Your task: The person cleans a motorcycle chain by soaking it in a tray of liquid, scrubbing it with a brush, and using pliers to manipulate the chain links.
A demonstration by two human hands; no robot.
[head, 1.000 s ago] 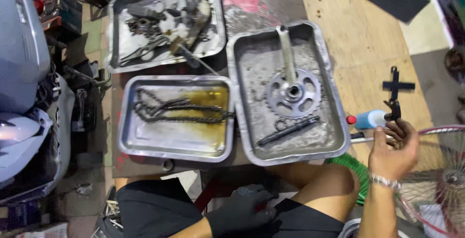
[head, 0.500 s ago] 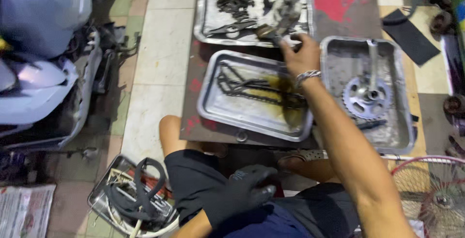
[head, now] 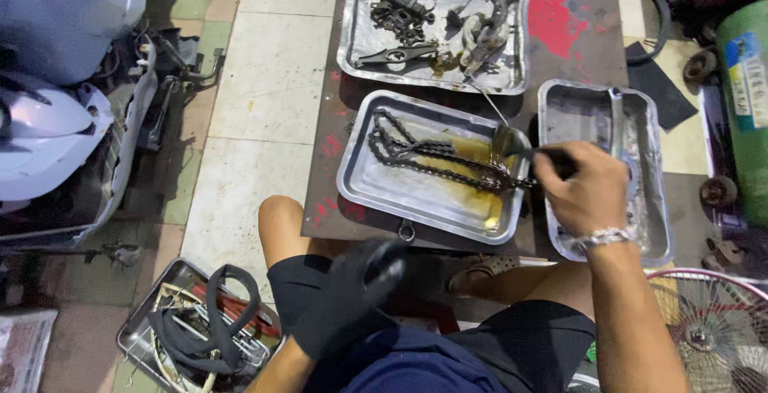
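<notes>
Metal trays (head: 364, 189), three; chain (head: 424, 153), one.

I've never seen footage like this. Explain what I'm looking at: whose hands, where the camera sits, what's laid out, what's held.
One camera sits on a person's head, looking down at their lap and hands. The right hand, bare with a wrist bracelet, grips a dark-handled tool whose metal head meets the chain lying in amber oily liquid in the middle tray. The left hand, in a black glove, rests blurred over the lap, holding nothing visible. A far tray holds metal parts; another tray sits right, partly hidden.
</notes>
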